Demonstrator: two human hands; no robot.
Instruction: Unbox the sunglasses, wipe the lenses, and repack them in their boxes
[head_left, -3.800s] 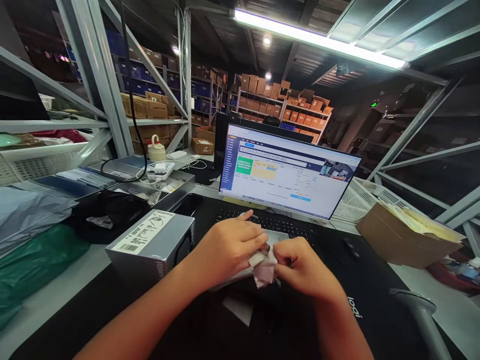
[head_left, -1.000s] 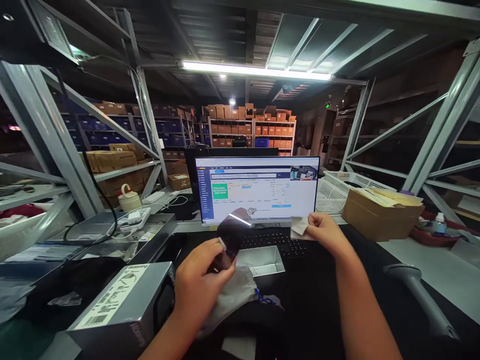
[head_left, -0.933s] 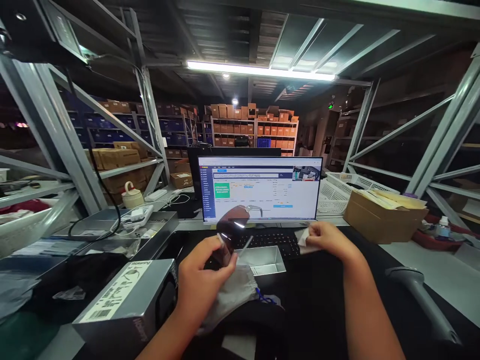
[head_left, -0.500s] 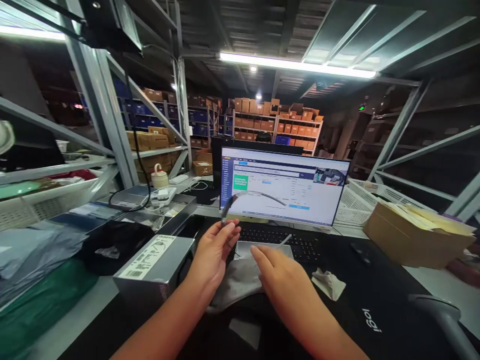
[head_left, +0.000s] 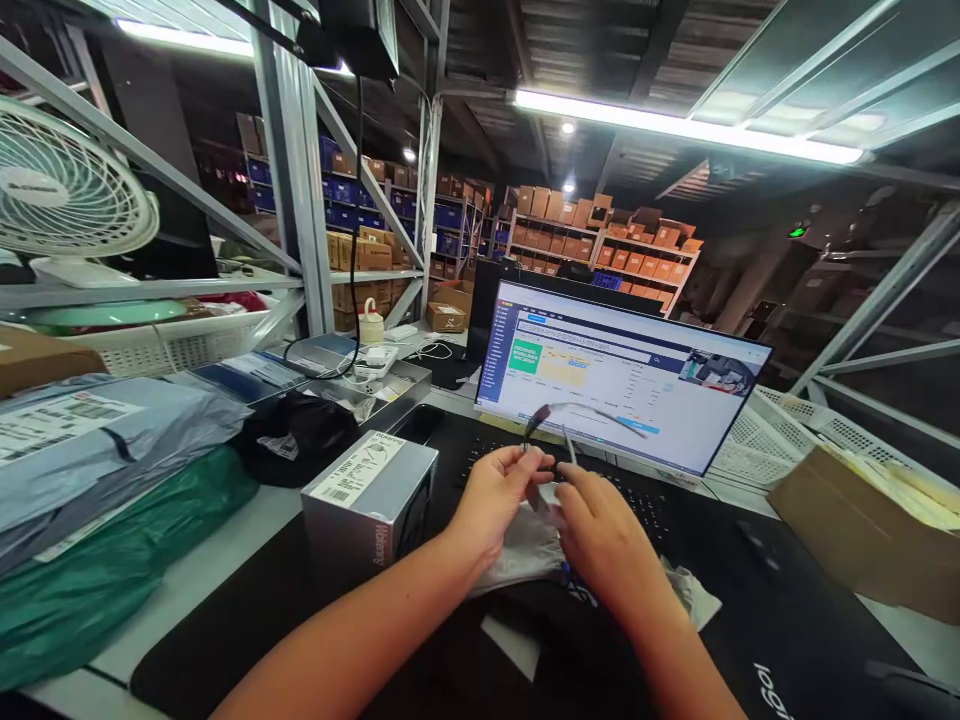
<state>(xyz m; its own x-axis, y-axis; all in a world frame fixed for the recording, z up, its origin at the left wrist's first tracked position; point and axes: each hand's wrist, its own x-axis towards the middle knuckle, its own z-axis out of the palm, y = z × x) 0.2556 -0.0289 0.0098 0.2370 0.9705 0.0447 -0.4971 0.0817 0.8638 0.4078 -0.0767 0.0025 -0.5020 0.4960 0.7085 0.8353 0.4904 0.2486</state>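
The left hand pinches one end of the glasses, held above the keyboard in front of the monitor. The right hand curls against a thin temple; whether it grips cannot be told. So light a hold at one corner could let the frame twist or slip onto the keys, and a forced temple might bend. Counted: one pair of glasses, one grey pouch under the hands, one crumpled cloth on the black worktop, one silver box, two hands.
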